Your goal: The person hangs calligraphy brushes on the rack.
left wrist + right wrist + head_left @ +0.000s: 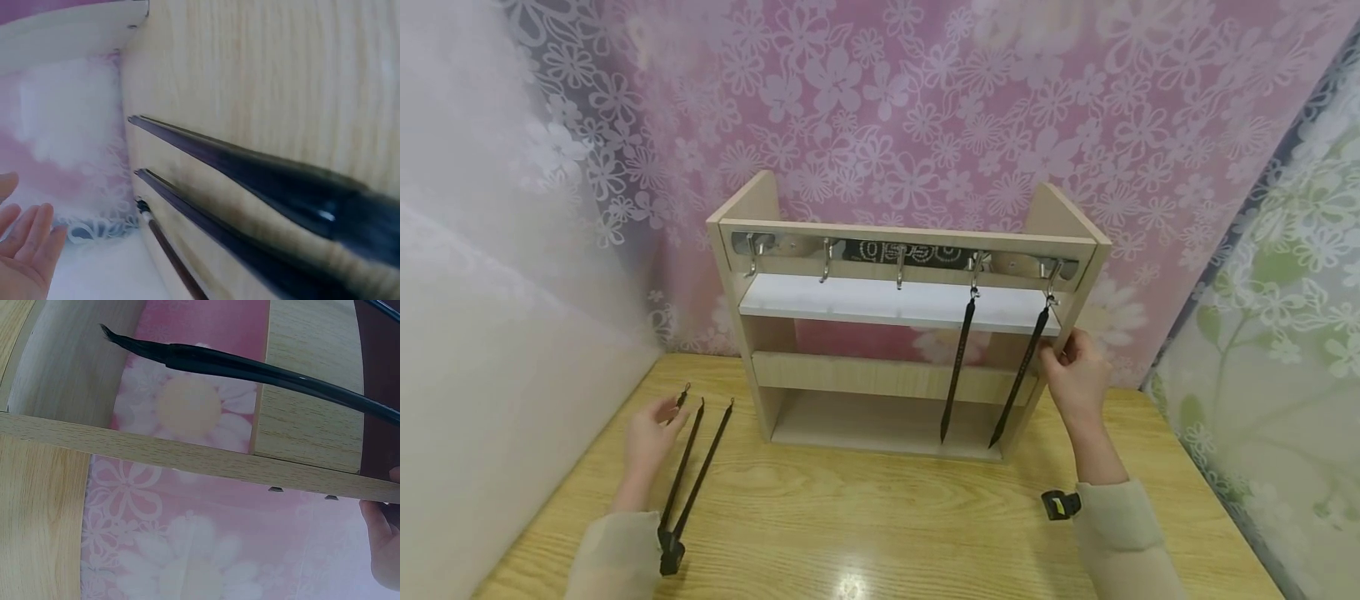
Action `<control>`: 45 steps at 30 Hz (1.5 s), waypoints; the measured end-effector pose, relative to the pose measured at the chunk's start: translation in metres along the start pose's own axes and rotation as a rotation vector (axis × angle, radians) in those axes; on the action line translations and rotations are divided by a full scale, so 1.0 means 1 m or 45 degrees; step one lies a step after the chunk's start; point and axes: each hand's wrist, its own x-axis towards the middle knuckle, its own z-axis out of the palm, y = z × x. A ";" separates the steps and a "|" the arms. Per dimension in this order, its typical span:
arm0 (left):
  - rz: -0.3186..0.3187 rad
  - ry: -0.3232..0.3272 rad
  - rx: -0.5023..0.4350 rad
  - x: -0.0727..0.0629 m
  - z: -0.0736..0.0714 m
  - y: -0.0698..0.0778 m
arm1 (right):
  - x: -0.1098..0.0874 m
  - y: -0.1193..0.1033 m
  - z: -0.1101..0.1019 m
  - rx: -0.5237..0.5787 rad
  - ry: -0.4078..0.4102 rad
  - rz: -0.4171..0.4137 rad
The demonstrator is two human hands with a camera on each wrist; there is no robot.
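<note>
Head view: the rack [891, 375] is pinched by the right hand [1078, 379]; the left hand [651, 433] is loosely spread. The brushes [706, 467], probably light and stiff, are best gripped mid-handle.

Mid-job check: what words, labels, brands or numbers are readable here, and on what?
Dark strip on the hook rail: pale lettering, perhaps "qess", too distorted to be sure.
Left hanging brush, right hanging brush: tiny handle marks, too small to read.
Wrist device: nothing legible.
</note>
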 end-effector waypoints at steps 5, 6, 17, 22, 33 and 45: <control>-0.109 -0.055 0.051 -0.002 -0.004 -0.011 | 0.000 0.000 0.001 -0.006 0.022 -0.018; -0.131 -0.065 0.070 -0.003 -0.005 -0.013 | 0.000 0.000 0.002 -0.006 0.026 -0.024; -0.285 -0.230 0.223 -0.012 -0.014 -0.050 | 0.000 0.002 0.003 -0.002 0.029 -0.049; -0.308 -0.285 0.278 -0.018 -0.019 -0.058 | -0.002 0.000 0.003 0.008 0.010 -0.017; -0.342 -0.386 0.361 -0.020 -0.025 -0.060 | -0.001 0.001 0.003 0.050 0.003 0.005; -0.370 -0.482 0.405 -0.016 -0.027 -0.058 | 0.000 0.003 0.003 0.037 0.019 0.012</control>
